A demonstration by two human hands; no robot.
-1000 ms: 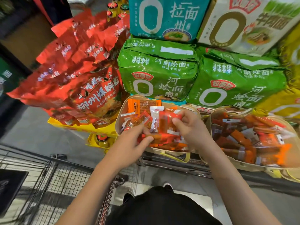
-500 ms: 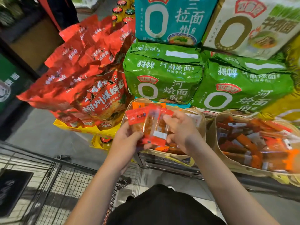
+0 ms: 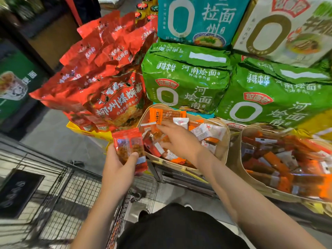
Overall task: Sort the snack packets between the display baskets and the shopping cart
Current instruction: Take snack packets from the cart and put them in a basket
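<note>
My left hand [image 3: 117,169] grips a small stack of red snack packets [image 3: 128,145], held just left of the left display basket [image 3: 226,135] and above the edge of the wire shopping cart [image 3: 59,187]. My right hand [image 3: 179,141] reaches palm down into that basket, its fingers spread over the loose red, orange and white packets [image 3: 206,132]; nothing is lifted. A second display basket [image 3: 239,159] on the right is full of orange and red packets [image 3: 287,162].
Large red bags [image 3: 107,97] lean on a yellow tray [image 3: 84,129] left of the baskets. Green noodle multipacks [image 3: 185,81] and a teal one [image 3: 197,18] are stacked behind. A black board [image 3: 18,193] lies in the cart. Grey floor lies between cart and display.
The hands have parted: my left hand pulled the red packets left and down toward the cart, and my right hand let go of them and went back into the left basket.
</note>
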